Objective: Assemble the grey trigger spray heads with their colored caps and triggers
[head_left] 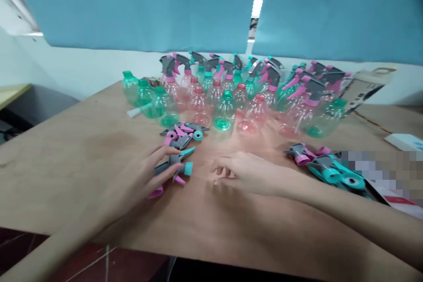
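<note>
My left hand has its thumb and fingers around a grey spray head with a teal collar and teal trigger. It lies over a small pile, where a pink collar and a pink trigger show beneath. Just behind are more grey spray heads with pink and teal parts. My right hand hovers low over the wooden table, fingers loosely curled and apart from the thumb; nothing shows between them. Beyond it stand uncapped bottles, among them a green bottle and a pink bottle.
Several bottles with spray heads fitted stand at the back. More loose spray heads lie at the right, beside my right forearm. A white strip lies at the left near the green bottles. A cardboard hang-tag package leans at the far right.
</note>
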A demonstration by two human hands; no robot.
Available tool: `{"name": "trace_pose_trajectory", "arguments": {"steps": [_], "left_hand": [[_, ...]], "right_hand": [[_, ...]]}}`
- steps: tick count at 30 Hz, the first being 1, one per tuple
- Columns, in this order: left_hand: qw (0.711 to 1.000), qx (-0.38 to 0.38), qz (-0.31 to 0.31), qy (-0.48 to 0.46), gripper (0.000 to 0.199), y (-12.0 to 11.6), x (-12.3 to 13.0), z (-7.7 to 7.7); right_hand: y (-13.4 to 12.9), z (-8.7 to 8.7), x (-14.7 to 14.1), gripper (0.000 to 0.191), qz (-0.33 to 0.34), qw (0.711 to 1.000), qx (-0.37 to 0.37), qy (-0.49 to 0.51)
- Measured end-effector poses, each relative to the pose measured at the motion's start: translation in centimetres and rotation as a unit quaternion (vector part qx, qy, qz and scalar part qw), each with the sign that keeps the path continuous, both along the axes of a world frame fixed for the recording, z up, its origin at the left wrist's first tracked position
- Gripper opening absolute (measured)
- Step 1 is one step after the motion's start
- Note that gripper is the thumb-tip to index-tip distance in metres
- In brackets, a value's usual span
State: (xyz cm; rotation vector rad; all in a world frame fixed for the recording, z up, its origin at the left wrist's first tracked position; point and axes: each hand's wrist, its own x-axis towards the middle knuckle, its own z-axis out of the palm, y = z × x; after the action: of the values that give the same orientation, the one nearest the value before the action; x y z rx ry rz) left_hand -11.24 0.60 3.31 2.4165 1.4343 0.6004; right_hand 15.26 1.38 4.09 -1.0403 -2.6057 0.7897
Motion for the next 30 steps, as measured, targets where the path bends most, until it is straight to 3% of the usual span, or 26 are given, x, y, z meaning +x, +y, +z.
{"name": "trace_pose_trajectory", "arguments": {"steps": [2,5,7,13,19,26,28,30], "left_hand": [[1.000,-0.007,-0.014,-0.012,0.028,-0.3,-1.1,-0.7],[0.999,-0.011,-0.030,-0.033,0.027,-0.7,-2.1,-1.4],[0.999,-0.010,-0.031,-0.039,0.027,-0.8,-2.3,-1.6],[0.997,0.053,-0.046,-0.031,0.024,-0.7,-1.3,-1.7],[0.993,0.070,-0.095,-0.012,0.044,-0.9,1.2,-1.4],[0.989,0.043,-0.138,-0.020,0.046,-2.3,6.3,-0.7],[0.990,0.056,-0.127,0.004,0.041,-2.2,6.3,-0.5],[0.993,0.088,-0.070,0.033,0.036,-1.8,4.9,-0.6]], "right_hand": [[1.2,-0.8,-2.0,0.023,0.006,1.000,0.009,0.008],[2.2,-1.9,-4.1,0.050,0.013,0.999,0.030,0.019],[2.5,-2.6,-5.0,0.057,0.013,0.998,0.051,0.041],[2.7,-4.0,-5.8,0.024,-0.009,0.993,0.065,0.095],[0.5,-2.4,-3.8,0.027,-0.063,0.989,0.058,0.125],[-3.2,0.5,-0.1,0.014,-0.121,0.978,0.144,0.095],[-3.4,0.3,0.9,0.013,-0.130,0.973,0.179,0.068],[-3.4,-0.4,1.7,0.015,-0.137,0.970,0.197,0.044]]}}
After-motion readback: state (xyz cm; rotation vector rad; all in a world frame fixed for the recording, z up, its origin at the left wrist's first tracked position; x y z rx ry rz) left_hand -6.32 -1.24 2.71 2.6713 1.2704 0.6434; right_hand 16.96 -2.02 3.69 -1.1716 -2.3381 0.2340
